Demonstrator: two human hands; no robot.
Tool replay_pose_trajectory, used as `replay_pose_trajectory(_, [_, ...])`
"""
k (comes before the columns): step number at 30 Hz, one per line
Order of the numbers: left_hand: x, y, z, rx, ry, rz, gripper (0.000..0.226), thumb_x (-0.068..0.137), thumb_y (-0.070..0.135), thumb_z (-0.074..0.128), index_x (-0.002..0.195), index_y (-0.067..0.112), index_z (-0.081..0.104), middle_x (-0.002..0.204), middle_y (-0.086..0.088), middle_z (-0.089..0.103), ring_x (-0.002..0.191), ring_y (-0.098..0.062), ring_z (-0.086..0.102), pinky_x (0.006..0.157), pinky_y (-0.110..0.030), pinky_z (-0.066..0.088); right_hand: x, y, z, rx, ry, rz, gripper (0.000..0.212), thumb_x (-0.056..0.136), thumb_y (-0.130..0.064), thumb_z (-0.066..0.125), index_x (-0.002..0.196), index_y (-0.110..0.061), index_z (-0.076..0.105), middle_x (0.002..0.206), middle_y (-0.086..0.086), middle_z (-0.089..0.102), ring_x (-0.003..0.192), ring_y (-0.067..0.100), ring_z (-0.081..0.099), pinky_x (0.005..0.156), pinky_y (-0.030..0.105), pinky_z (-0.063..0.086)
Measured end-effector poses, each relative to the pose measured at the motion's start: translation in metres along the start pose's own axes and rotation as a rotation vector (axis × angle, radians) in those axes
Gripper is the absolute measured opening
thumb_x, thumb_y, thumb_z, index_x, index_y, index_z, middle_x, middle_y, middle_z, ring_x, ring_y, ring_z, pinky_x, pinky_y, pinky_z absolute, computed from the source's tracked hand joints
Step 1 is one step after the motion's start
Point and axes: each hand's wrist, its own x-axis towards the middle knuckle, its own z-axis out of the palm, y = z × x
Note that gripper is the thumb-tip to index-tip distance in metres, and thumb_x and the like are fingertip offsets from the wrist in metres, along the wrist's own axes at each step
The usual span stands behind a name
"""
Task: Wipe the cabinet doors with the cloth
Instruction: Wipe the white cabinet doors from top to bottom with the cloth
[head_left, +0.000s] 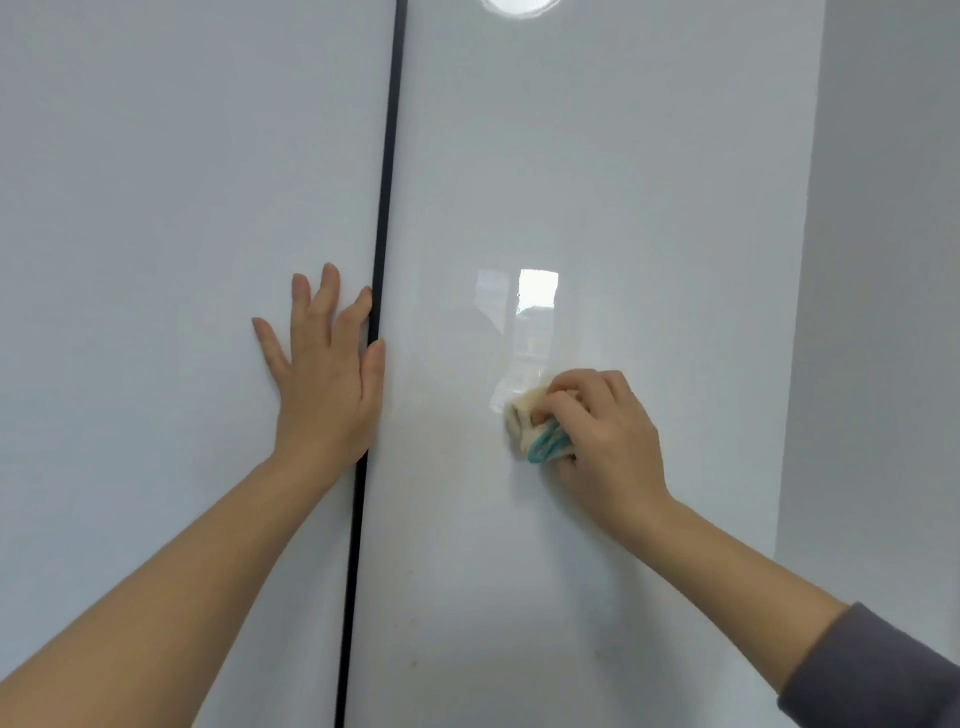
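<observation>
The cloth (535, 431) is a small cream wad with a teal edge, bunched under the right hand (605, 441). That hand's fingers (576, 389) are curled over the wad and press it against the right door (597, 182), so cloth and panel touch. Only the part just left of and below the fingertips shows; the rest is hidden under the palm. The left hand (324, 374) lies flat on the left door (182, 182), its fingers (328, 291) straight, spread and holding nothing. Its thumb rests right at the dark gap (387, 208) between the doors.

The cloth looks soft, light and limp. It will take whatever shape the fingers give it, and on so glossy a panel it could slide out from under them. It is probably best held as here: gathered into a pad beneath the fingertips, loose edges tucked in, with pressure coming through the fingers rather than from a tight squeeze. The doors look hard, smooth and slick. A window reflection (537, 291) sits just above the right fingers, and faint specks show on the panel well below them, too small to identify. The flat left hand seems to be a brace for the wiping arm. A grey wall (883, 260) stands to the right of the fingers, past the door's edge.
</observation>
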Motion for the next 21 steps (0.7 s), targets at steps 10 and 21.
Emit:
replay_pose_trajectory(10, [-0.013,-0.005,-0.019,-0.123,-0.073,0.031,0.056,0.099,0.035,0.019,0.154,0.025,0.020,0.164,0.004,0.007,0.151,-0.011,-0.005,0.120,-0.047,-0.009,-0.058,-0.030,0.027,0.054,-0.028,-0.113,0.049,0.047,0.002,0.075,0.090,-0.018,0.062,0.110,-0.005,0.054,0.090,0.024,0.050,0.059,0.031,0.043])
replay_pose_trajectory(21, [-0.137,-0.045,0.001,0.076,-0.219,0.106,0.054,0.103,0.026,0.021,0.155,0.014,0.020,0.164,-0.002,0.010,0.151,-0.025,0.007,0.119,-0.055,0.000,-0.032,-0.067,0.036,0.135,0.108,0.111,0.036,0.061,0.001,0.054,0.090,-0.015,0.067,0.105,-0.006,0.063,0.093,0.021,0.049,0.050,0.031,0.045])
